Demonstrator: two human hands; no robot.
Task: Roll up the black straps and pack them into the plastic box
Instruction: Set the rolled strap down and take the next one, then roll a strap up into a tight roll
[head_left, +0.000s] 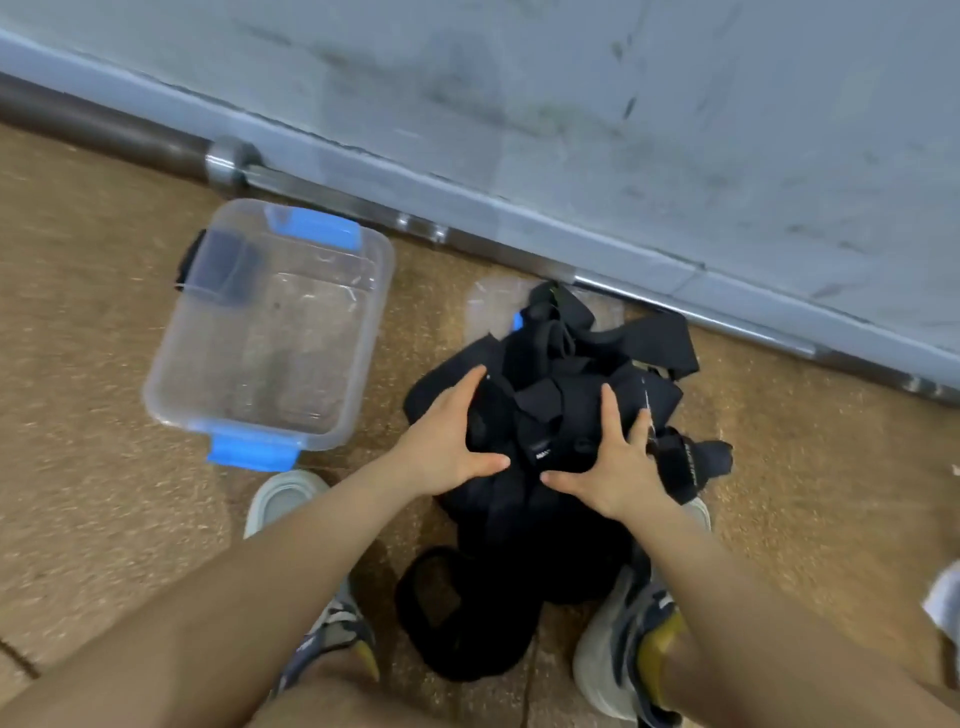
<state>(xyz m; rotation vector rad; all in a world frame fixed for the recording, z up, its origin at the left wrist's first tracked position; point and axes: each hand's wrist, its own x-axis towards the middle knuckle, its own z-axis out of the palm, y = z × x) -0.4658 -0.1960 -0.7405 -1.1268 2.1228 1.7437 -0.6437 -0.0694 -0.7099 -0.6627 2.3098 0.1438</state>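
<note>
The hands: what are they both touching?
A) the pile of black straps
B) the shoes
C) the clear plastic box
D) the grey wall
A: the left hand and the right hand both lie with spread fingers on the pile of black straps, while the plastic box sits apart to their left.
</note>
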